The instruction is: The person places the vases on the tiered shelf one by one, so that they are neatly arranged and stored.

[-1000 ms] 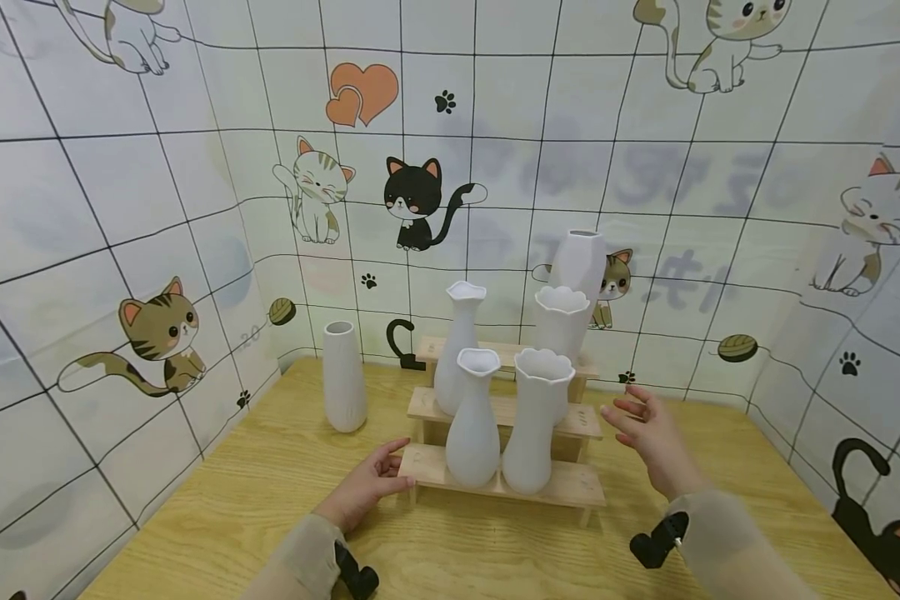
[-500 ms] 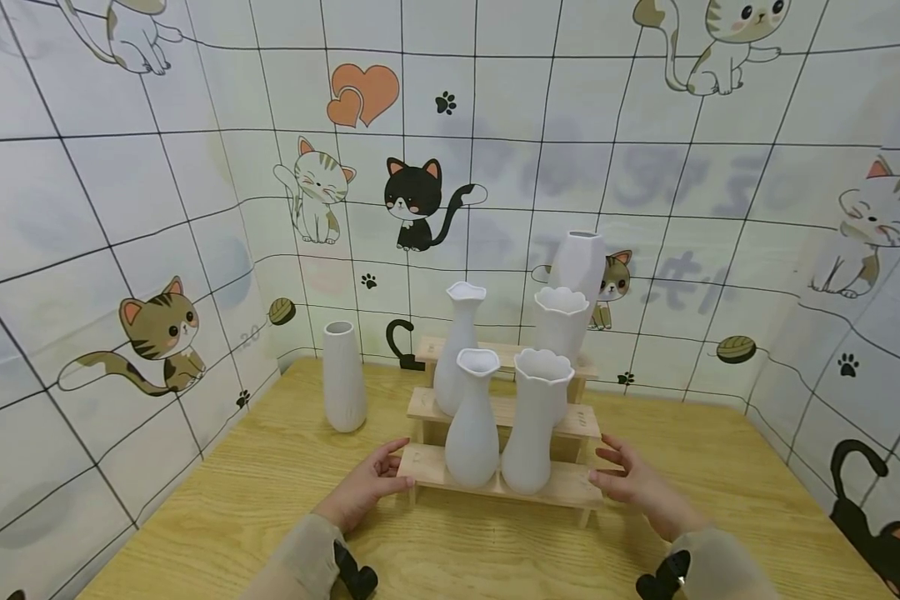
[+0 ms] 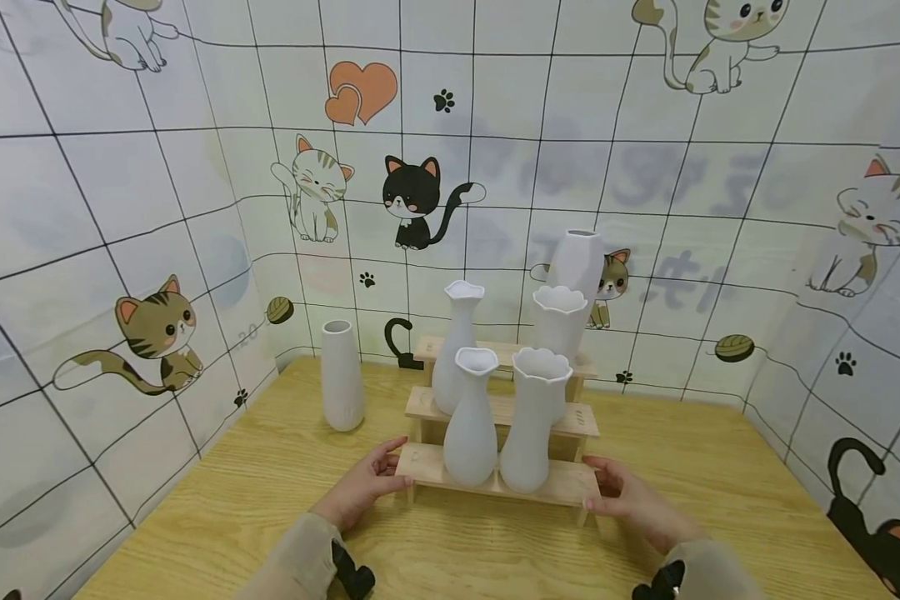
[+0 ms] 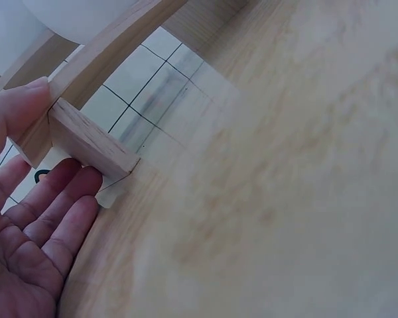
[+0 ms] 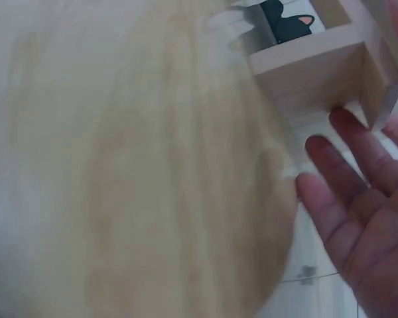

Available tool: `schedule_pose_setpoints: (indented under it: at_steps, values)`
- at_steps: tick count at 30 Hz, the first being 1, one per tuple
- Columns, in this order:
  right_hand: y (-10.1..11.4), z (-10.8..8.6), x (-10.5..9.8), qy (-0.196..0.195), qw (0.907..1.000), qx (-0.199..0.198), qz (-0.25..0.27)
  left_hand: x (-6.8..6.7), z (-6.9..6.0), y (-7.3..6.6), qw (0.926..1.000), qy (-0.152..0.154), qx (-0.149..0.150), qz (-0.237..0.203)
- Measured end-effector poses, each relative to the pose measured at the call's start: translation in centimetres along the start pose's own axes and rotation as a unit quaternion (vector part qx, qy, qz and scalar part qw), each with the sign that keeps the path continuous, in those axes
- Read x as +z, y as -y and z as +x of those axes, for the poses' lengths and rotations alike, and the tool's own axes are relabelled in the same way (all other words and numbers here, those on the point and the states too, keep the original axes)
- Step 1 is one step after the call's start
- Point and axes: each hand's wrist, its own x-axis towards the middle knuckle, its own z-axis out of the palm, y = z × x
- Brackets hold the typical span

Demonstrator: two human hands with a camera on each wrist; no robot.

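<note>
A three-step wooden display stand (image 3: 429, 467) bears several white vases. On its bottom step are a vase with a narrow neck (image 3: 471, 442) and one with a wavy rim (image 3: 527, 442); another narrow-necked vase (image 3: 450, 375) and wavy-rimmed vase (image 3: 558, 321) stand on the middle step. A faceted vase (image 3: 576, 262) rises at the top. My left hand (image 3: 363, 483) holds the bottom step's left end, its thumb (image 4: 26, 106) on the board and other fingers beside the leg (image 4: 93, 142). My right hand (image 3: 630, 500) holds the right end between thumb and fingers.
A ribbed white vase (image 3: 342, 379) stands alone on the wood-grain table (image 3: 270, 475), left of the stand. Behind and at both sides rises a white gridded wall covering (image 3: 495, 100) printed with cats.
My right hand has come down and leftward from beside the stand to its bottom step's right end. My left hand stays at the left end. Stand and vases look unmoved.
</note>
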Motion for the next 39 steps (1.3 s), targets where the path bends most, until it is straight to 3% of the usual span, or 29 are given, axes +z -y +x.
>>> schedule_pose_setpoints:
  at_steps: [9,18,23,27,35,39]
  values:
    - [-0.9,-0.1,0.0,0.012,0.9995,-0.024,0.018,-0.2,-0.2,-0.3,1.0,-0.003,-0.008,0.001]
    - [-1.3,-0.3,0.2,-0.002,0.9989,-0.014,0.045,-1.3,-1.2,-1.5,0.9983,-0.031,-0.006,0.048]
    - [-1.6,-0.4,0.1,0.006,0.9985,-0.015,0.052,-2.2,-1.7,-1.9,0.9938,-0.086,0.005,0.071]
    - [-1.8,-0.5,0.0,0.01,0.9983,-0.011,0.056,-3.0,-2.0,-2.3,0.9849,-0.148,0.017,0.088]
    - [-2.2,-0.4,0.0,0.002,0.9976,0.011,0.068,-4.5,-2.4,-3.5,0.9571,-0.28,0.023,0.072]
    - [-2.2,-0.5,-0.1,0.005,0.9977,0.01,0.067,-5.2,-2.2,-3.7,0.9389,-0.339,0.029,0.051]
